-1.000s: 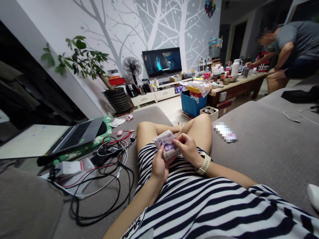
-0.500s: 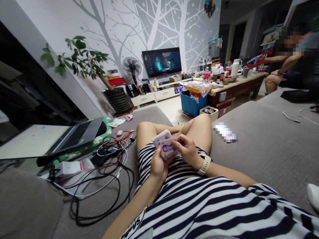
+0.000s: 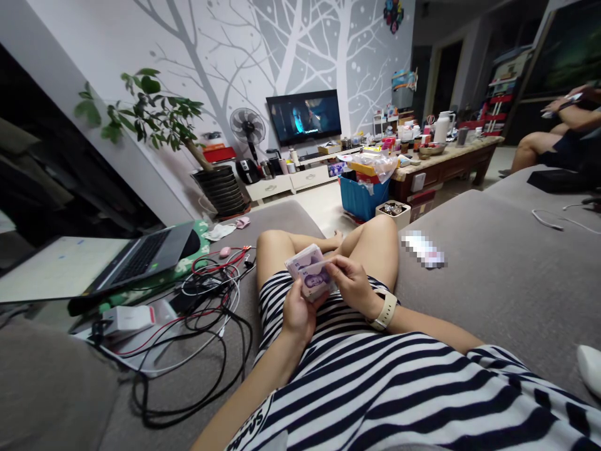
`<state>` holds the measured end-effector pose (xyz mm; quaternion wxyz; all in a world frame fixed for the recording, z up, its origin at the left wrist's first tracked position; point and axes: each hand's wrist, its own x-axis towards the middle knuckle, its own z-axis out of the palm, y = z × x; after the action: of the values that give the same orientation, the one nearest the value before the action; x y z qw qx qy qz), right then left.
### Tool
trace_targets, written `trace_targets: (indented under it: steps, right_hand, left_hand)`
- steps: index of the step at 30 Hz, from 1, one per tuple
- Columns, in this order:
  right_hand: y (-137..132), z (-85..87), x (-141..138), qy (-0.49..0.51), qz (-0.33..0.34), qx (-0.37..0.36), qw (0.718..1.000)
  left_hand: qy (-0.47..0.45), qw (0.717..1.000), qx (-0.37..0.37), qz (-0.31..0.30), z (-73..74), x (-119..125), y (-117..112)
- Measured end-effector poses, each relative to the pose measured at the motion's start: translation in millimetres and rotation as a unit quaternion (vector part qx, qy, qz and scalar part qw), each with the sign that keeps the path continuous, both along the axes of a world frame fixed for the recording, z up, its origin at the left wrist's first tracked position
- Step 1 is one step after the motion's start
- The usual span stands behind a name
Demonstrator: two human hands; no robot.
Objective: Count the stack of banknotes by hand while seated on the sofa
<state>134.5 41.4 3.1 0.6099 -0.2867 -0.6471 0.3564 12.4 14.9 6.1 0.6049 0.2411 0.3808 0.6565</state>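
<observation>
A stack of purple banknotes (image 3: pixel 307 273) rests over my lap, above the striped shirt. My left hand (image 3: pixel 297 313) grips the stack from below, fingers wrapped round its lower edge. My right hand (image 3: pixel 351 283), with a pale watch on its wrist, pinches the top note at its right end. Both hands sit between my bent knees on the grey sofa (image 3: pixel 488 263).
An open laptop (image 3: pixel 141 257) and a tangle of cables (image 3: pixel 197 313) lie on my left. A blurred flat item (image 3: pixel 424 249) lies on the sofa to my right. Ahead stand a blue bin (image 3: pixel 361 194), a cluttered coffee table (image 3: pixel 446 156) and a television (image 3: pixel 304 116). Another person sits at far right (image 3: pixel 554 134).
The other person at the right has moved from bending over the coffee table to sitting back at the frame's edge. My hands stay on the banknotes, shifting only slightly.
</observation>
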Motion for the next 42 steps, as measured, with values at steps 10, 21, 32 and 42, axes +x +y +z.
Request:
trace_targets:
  steps: [10,21,32,42]
  right_hand:
    - [2.8,-3.3,-2.3,0.032,0.006,0.007,0.999]
    - [2.8,-3.4,-1.8,0.018,0.007,0.007,1.000]
    - [1.0,-0.8,0.1,0.009,-0.013,0.001,1.000]
    - [1.2,-0.2,-0.7,-0.008,-0.017,0.027,0.999]
  left_hand:
    - [0.005,1.000,-0.005,0.005,1.5,0.7,0.5]
    - [0.010,1.000,-0.007,0.008,1.6,1.3,-0.7]
    - [0.020,1.000,-0.003,0.005,-1.4,0.5,1.9]
    - [0.033,0.999,0.015,-0.009,-4.4,-1.2,3.1]
